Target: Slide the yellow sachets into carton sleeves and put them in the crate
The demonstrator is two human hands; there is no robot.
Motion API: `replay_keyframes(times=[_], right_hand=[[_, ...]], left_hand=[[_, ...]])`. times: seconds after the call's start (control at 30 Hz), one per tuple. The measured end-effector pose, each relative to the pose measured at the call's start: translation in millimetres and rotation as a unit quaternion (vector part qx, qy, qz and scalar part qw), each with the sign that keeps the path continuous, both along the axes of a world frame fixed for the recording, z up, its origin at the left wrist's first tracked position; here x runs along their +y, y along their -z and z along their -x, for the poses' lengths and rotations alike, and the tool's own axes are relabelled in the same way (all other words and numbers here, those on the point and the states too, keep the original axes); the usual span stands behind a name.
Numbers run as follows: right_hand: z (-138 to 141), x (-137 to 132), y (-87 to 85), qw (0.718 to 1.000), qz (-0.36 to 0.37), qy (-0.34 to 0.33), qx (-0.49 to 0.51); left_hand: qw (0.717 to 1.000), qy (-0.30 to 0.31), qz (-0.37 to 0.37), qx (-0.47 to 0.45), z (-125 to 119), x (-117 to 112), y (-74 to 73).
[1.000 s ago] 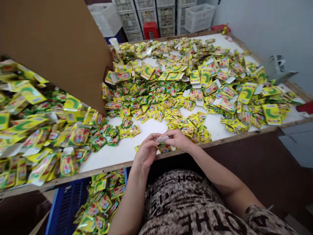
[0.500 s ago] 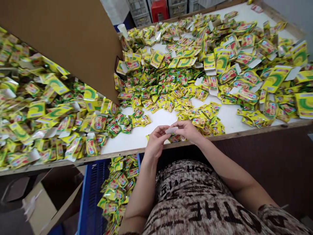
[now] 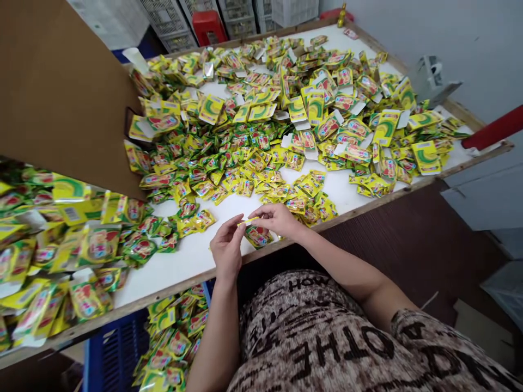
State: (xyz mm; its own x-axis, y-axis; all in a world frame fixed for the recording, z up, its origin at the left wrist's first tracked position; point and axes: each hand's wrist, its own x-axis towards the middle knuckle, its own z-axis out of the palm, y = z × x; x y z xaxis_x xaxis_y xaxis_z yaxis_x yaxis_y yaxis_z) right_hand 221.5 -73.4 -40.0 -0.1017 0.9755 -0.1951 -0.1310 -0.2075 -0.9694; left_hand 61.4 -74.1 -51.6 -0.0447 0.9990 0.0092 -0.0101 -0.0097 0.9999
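At the table's front edge, a small yellow-and-green printed carton (image 3: 258,237) stands between my two hands, its front showing red and green artwork. My left hand (image 3: 227,247) pinches the carton's left end, thumb and fingers at its top edge. From the other side, my right hand (image 3: 278,221) has its thumb and fingers closed on the top edge near the right corner. A narrow yellow-and-white strip shows along that top. Just beyond my right hand lie small yellow sachets (image 3: 304,190). Green-and-red sachets (image 3: 141,247) lie to the left.
Many cartons (image 3: 314,106), several with white flaps open, cover the white tabletop (image 3: 167,269). A large brown cardboard panel (image 3: 69,92) stands at left. Below the edge, a blue crate (image 3: 118,348) sits beside a heap of filled cartons (image 3: 171,348). A red pole (image 3: 496,129) is at right.
My view has swung right, so the table appears farther left. The white flap at the carton's top is now folded down, and more of the carton's printed front shows.
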Motion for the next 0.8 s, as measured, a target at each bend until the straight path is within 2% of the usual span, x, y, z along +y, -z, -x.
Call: replay_keyframes(times=[0.2,0.3,0.47,0.57,0.63,0.7,0.77,0.8], right_hand=[[-2.5,-5.4,6.0,0.996,-0.078,0.031,-0.030],[-8.1,-11.5,8.1,0.985,-0.153,0.028,-0.078],[-7.1,-26.3,19.8,0.937,-0.299,0.042,-0.177],[-12.7,-36.1,20.6,0.902,-0.347,0.033,-0.255],[-32.9,-41.5,17.7,0.885,-0.343,0.044,-0.313],[-67.9,-46.5,15.4,0.867,-0.286,0.126,-0.389],[-109.1,-50.4,16.5,0.831,-0.172,0.234,-0.475],[-127.6,-50.9,18.6,0.814,-0.111,0.247,-0.514]], left_hand=[[0.993,0.029,-0.095,0.067,-0.5,-0.7,-3.0],[0.988,0.061,-0.107,0.089,6.7,-4.6,-1.6],[0.982,0.143,-0.087,0.084,16.1,-11.6,13.6],[0.977,0.157,-0.100,0.102,10.7,-13.5,20.1],[0.984,0.112,-0.101,0.099,11.5,-14.3,16.4],[0.995,0.018,-0.075,0.065,28.2,-16.1,6.6],[0.998,-0.051,-0.003,0.023,65.7,-21.0,-4.9],[0.997,-0.040,0.056,0.017,90.9,-25.7,-9.9]])
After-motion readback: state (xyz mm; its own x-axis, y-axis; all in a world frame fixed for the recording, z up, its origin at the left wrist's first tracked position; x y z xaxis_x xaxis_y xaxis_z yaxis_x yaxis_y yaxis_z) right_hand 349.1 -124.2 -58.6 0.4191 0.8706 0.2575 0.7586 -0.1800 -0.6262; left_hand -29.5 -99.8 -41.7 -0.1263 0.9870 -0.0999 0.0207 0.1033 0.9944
